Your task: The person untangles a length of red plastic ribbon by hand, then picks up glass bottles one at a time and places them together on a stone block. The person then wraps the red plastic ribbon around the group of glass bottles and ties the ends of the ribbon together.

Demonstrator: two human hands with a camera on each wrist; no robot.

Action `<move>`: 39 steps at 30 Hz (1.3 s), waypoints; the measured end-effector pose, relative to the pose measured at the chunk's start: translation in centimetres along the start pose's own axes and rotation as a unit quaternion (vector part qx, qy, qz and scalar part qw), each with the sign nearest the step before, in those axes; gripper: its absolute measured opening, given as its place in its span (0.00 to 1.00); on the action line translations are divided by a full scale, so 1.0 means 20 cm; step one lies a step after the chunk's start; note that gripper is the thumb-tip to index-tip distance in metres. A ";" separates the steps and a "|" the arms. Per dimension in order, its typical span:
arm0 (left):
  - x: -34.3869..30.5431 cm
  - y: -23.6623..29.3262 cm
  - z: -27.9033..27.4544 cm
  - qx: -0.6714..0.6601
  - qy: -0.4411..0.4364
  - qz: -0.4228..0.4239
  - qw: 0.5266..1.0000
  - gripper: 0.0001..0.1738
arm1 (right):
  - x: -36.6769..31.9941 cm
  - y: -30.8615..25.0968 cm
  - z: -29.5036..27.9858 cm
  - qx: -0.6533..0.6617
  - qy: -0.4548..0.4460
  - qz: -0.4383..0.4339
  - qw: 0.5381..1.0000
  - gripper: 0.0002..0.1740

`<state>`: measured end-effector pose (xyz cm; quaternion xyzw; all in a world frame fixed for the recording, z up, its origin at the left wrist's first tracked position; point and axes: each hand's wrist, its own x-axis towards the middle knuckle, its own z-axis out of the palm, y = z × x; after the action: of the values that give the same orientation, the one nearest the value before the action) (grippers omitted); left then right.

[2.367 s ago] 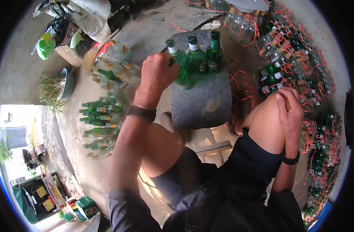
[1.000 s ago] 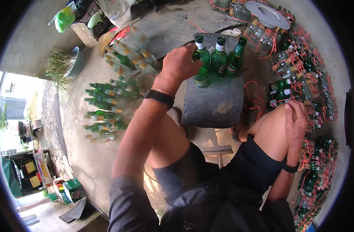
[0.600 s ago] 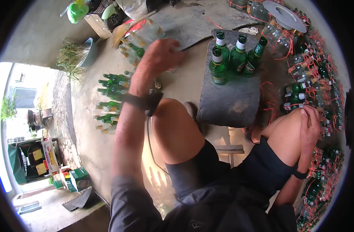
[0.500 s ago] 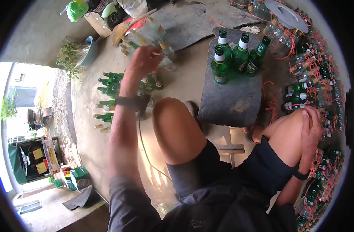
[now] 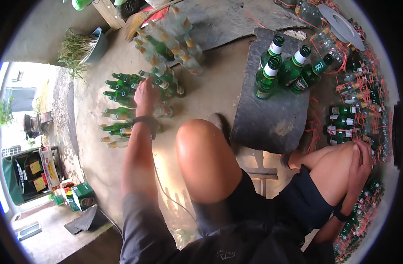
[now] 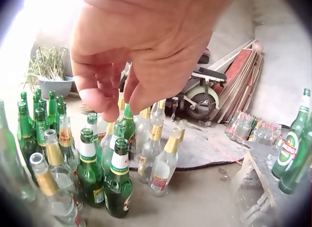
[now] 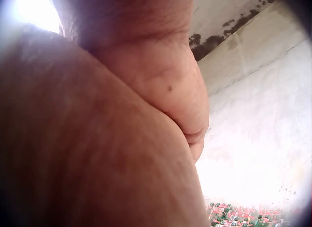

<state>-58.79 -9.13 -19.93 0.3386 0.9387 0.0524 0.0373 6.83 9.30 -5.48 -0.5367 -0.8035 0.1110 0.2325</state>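
Observation:
My left hand (image 5: 147, 96) is over the bottles standing on the floor at the left. In the left wrist view its fingers are bent loosely, with nothing between them and the thumb. Close below the fingertips stand green beer bottles (image 6: 119, 180) with white neck labels, beside clear bottles (image 6: 164, 168) with gold neck labels. My right hand (image 5: 362, 160) rests on the knee with its fingers laid along it; the right wrist view shows mostly skin. Several green beer bottles (image 5: 266, 79) stand upright together at the far end of a dark slab (image 5: 272, 121).
Bundles of bottles (image 5: 342, 119) tied with red string fill the right side. A grey ring-shaped lid (image 5: 341, 27) lies on one bundle at the back. A basin (image 5: 96, 46) with dry plants and a broom (image 5: 137, 22) are at the back left. A cable (image 5: 168, 191) crosses the floor.
My left hand set a green beer bottle down on the slab beside the others, let go, and swung left to the floor bottles. The head view has shifted; my right hand stayed on the knee.

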 end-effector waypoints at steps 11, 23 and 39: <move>0.12 0.02 0.22 0.044 -0.044 -0.036 0.997 0.25 | 0.01 0.02 0.00 -0.057 -0.009 -0.017 0.998 0.10; 0.01 0.05 0.32 0.033 0.006 -0.008 0.999 0.22 | 0.02 -0.05 -0.01 -0.013 0.005 -0.006 1.000 0.07; -0.45 0.68 -0.71 -0.106 -0.002 0.200 0.974 0.16 | -0.02 -0.10 -0.05 0.054 0.078 0.011 0.995 0.06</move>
<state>-44.75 -5.58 -3.78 0.5141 0.8409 0.1570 0.0633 5.83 8.07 -3.82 -0.5392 -0.7698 0.1148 0.3216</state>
